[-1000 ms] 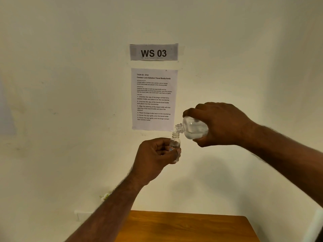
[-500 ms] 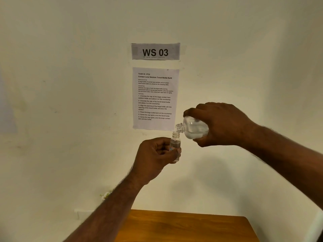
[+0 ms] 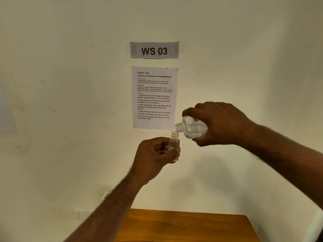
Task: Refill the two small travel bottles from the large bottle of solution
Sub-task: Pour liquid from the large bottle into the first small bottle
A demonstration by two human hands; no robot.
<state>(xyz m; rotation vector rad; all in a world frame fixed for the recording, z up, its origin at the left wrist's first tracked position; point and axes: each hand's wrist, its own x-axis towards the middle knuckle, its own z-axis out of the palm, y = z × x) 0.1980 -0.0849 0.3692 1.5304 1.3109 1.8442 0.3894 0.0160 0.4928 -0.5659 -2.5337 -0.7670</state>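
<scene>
My left hand (image 3: pixel 154 157) grips a small clear travel bottle (image 3: pixel 174 143), upright and uncapped, held up in front of the wall. My right hand (image 3: pixel 220 124) holds the large clear bottle (image 3: pixel 191 127) tipped on its side, its open neck pointing left and sitting just above the small bottle's mouth. Clear liquid lies in the lower part of the large bottle. Some liquid shows in the small bottle. The second travel bottle and the caps are out of view.
A wooden table (image 3: pixel 188 227) shows at the bottom, only its far edge in view. On the wall hang a "WS 03" sign (image 3: pixel 154 50) and a printed task sheet (image 3: pixel 154 96). A small white object (image 3: pixel 105 194) sits by the wall beside my left forearm.
Both hands and bottles hold nearly the same pose; the large bottle stays tipped over the small one. The view has shifted slightly.
</scene>
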